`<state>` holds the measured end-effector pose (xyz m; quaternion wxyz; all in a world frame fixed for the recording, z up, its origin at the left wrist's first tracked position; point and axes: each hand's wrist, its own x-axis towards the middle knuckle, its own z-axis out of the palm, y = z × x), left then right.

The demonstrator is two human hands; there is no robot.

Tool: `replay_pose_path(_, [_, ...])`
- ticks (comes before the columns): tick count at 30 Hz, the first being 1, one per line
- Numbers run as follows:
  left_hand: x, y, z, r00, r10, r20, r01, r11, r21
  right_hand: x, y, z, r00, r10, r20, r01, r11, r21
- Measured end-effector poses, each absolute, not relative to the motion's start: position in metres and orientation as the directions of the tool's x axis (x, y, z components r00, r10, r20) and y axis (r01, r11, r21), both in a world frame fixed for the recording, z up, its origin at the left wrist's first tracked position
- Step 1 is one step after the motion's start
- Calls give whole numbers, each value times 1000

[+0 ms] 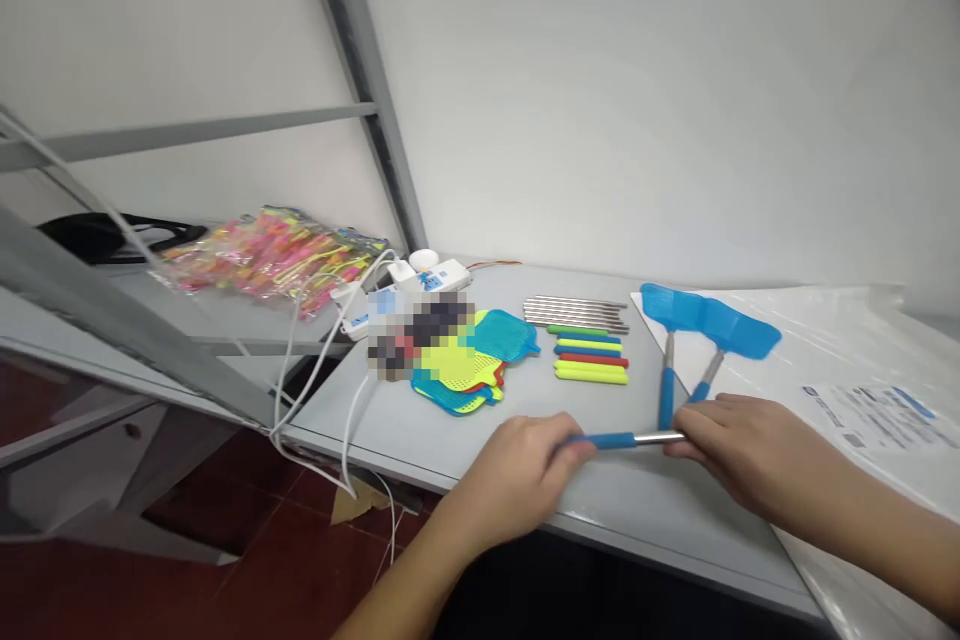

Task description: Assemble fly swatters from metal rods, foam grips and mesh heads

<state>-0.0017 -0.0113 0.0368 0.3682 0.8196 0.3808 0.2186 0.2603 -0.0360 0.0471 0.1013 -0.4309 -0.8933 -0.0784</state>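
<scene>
My left hand (529,470) is closed around the blue grip of a metal rod with a blue handle (613,441). My right hand (727,435) wraps the rod's other end, and bare silver metal shows between the two hands. Just beyond my right hand lie two blue-headed swatters (670,305) with short metal shafts and blue handles, heads side by side. Left of them, loose handle sleeves (591,360) in green, yellow, blue and red lie in a row. Several silver rods (574,310) lie behind the sleeves. Perforated swatter heads (504,334) in blue, yellow and red are piled farther left.
A white power strip (450,275) with plugs and trailing white cables (283,395) sits left of the pile. Clear bags of colourful items (277,260) lie beyond a grey metal frame (367,70). Plastic wrapping with a label (874,415) covers the table's right side. Part of the pile is pixelated.
</scene>
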Motion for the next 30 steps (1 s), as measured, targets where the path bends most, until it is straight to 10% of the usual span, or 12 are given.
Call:
replay_pose_path(6, [3,-27,49,597,800,54,320,-300,899,226,-8,87,-721,631,286,666,746,35])
replay_pose_path(13, [-27,-22,31,421,900,-115,-374,287,882,172,73,74,-630,703,331,716,691,-105])
replay_pose_path(21, [-26,-10,12,492,850,-190,-399,414,818,137,104,21,-817,538,210,569,812,132])
replay_pose_path(30, [-13,12,39,562,803,-200,-466,507,725,148,110,48,-809,447,382,537,827,169])
